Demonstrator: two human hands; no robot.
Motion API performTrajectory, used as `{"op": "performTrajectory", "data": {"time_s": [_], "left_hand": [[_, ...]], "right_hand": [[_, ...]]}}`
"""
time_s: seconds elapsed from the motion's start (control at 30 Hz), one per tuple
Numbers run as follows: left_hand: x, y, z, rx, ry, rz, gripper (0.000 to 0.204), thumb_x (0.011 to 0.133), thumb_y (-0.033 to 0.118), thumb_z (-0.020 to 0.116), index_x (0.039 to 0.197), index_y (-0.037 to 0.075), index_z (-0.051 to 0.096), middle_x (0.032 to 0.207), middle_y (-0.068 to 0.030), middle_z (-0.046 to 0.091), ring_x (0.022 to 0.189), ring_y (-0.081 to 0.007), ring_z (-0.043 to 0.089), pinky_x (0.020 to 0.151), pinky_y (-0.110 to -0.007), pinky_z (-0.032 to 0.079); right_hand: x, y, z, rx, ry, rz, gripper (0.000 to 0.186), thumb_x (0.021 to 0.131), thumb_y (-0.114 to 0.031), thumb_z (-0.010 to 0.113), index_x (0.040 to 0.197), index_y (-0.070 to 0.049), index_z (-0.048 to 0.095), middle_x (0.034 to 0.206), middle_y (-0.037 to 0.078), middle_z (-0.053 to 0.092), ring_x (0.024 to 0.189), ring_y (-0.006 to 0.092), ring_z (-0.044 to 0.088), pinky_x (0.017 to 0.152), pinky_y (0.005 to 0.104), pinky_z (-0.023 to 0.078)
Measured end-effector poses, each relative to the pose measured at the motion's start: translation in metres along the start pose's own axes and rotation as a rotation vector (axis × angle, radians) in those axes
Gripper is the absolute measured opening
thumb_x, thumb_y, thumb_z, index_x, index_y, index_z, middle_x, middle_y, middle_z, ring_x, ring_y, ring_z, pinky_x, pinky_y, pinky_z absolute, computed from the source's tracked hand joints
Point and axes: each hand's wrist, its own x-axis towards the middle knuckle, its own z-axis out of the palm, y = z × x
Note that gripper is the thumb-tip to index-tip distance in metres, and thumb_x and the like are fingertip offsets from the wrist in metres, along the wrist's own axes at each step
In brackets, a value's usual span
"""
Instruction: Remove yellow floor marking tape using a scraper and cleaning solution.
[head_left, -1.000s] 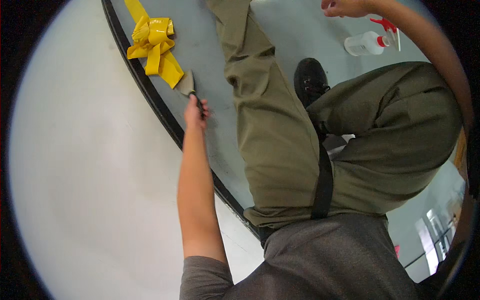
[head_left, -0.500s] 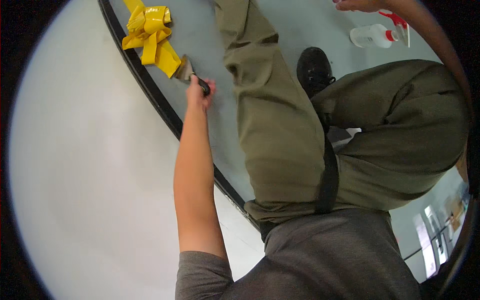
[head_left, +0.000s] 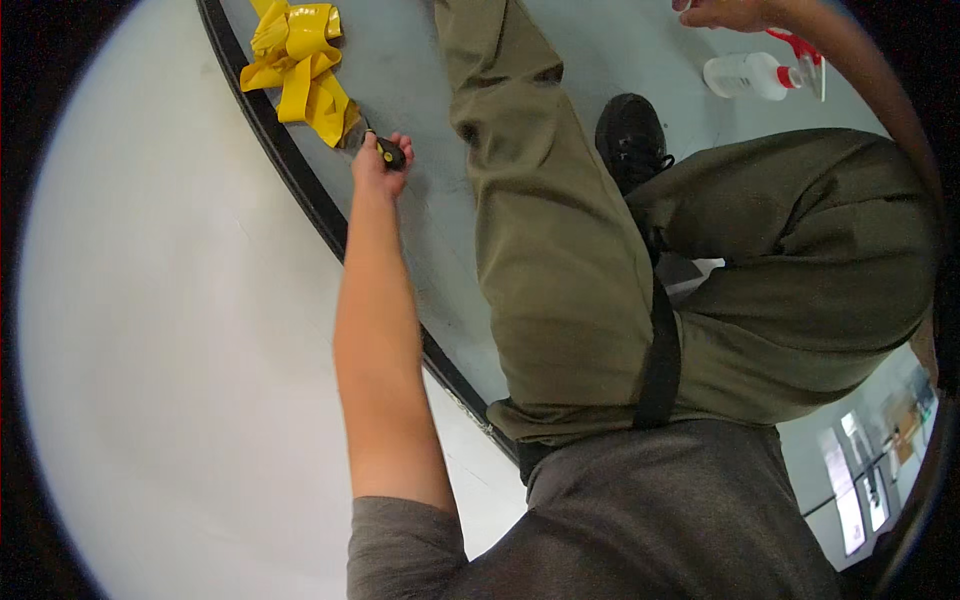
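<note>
My left hand [head_left: 382,168] is closed around the black handle of a putty knife [head_left: 386,152]. Its blade sits at the lower end of a crumpled heap of yellow tape [head_left: 312,75], and part of the blade is hidden by the tape and my hand. The heap lies on the grey floor beside a black baseboard strip. At the upper right my right hand [head_left: 725,12] hovers over the floor, cut by the picture's top edge. Its visible fingers are loosely bent and apart, and I see nothing in them. Near it is a white spray bottle [head_left: 745,76] with a red trigger head.
A white wall [head_left: 180,330] fills the left side, edged by the black baseboard [head_left: 300,190]. My legs in olive trousers [head_left: 560,260] and a black shoe [head_left: 630,140] take up the middle of the grey floor [head_left: 420,230]. Blurred bright panels [head_left: 845,490] show at the lower right.
My left hand and the putty knife have moved slightly up and left, with the blade now against the tape's lower end. The tape heap sits slightly higher. My right hand has shifted a little.
</note>
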Motion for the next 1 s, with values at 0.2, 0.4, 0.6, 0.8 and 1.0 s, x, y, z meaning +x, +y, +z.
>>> {"op": "performTrajectory", "data": {"time_s": [0.2,0.4,0.6,0.8,1.0], "left_hand": [[-0.024,-0.018,0.035,-0.124,0.038,-0.066,0.039,0.095,0.038,0.040,0.093,-0.001,0.041,0.085,-0.0155,0.053,0.073,-0.0285,0.058,0.059,-0.035,0.054],[-0.058,-0.068,0.043,0.197,0.084,-0.048,0.042,0.094,0.041,0.041,0.092,-0.001,0.042,0.085,-0.0152,0.054,0.067,-0.0286,0.059,0.052,-0.035,0.052],[-0.030,-0.004,0.030,0.279,0.220,-0.094,0.037,0.094,0.040,0.042,0.089,0.004,0.046,0.073,-0.0078,0.056,0.052,-0.0190,0.051,0.041,-0.028,0.040],[-0.070,-0.055,0.005,0.464,0.178,-0.064,0.034,0.092,0.043,0.046,0.090,0.009,0.047,0.077,-0.0076,0.056,0.053,-0.0179,0.053,0.041,-0.027,0.040],[-0.054,0.020,-0.014,0.596,0.321,-0.014,0.034,0.091,0.041,0.048,0.089,0.007,0.050,0.071,-0.0039,0.054,0.050,-0.0137,0.049,0.039,-0.025,0.037]], "right_hand": [[-0.004,0.004,-0.002,0.094,0.014,0.038,0.044,0.085,-0.033,0.053,0.115,-0.001,0.058,0.114,0.018,0.059,0.106,0.0307,0.055,0.092,0.0383,0.042],[-0.030,-0.013,-0.012,0.040,0.001,0.073,0.045,0.086,-0.033,0.054,0.117,-0.002,0.056,0.115,0.018,0.059,0.106,0.0309,0.056,0.092,0.0391,0.042],[-0.008,0.003,0.003,0.089,0.004,0.076,0.044,0.086,-0.033,0.054,0.116,-0.001,0.057,0.113,0.018,0.060,0.103,0.0302,0.057,0.090,0.0386,0.043],[-0.029,-0.008,-0.017,0.157,0.021,0.064,0.044,0.085,-0.034,0.054,0.114,-0.001,0.058,0.105,0.017,0.063,0.096,0.0296,0.060,0.087,0.0379,0.045],[-0.016,0.002,-0.015,0.078,0.027,0.057,0.043,0.087,-0.033,0.053,0.115,-0.001,0.057,0.106,0.017,0.063,0.098,0.0285,0.060,0.087,0.0384,0.045]]}}
